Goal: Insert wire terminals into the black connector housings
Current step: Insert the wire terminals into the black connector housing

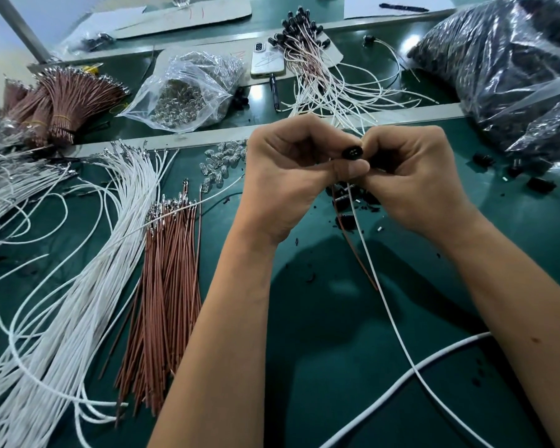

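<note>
A: Holding anything, those hands?

B: Both. The left hand (pixel 285 176) and right hand (pixel 411 176) are curled and meet above the middle of the table (pixel 320 318), pinching a black housing (pixel 352 152) between their fingertips. Its round face, with small holes, is turned up toward the camera.

A: Any wires in it?

B: A white wire (pixel 392 305) and a brown wire (pixel 356 253) hang down from between the hands toward the near edge. Whether their ends sit inside the housing is hidden by the fingers.

A: Where is the stock?

B: Loose white wires (pixel 88 273) fan over the left side, with a brown bundle (pixel 168 286) just beside them. More housings (pixel 346 202) lie on the table under the hands, and a few near the right edge.

A: And farther back?

B: Finished leads (pixel 317 69) lie in a heap toward the far edge, next to a phone (pixel 267 59). A clear bag (pixel 191 88) of small metal parts lies left of that, and a big bag (pixel 505 63) of dark parts fills the far right corner
</note>
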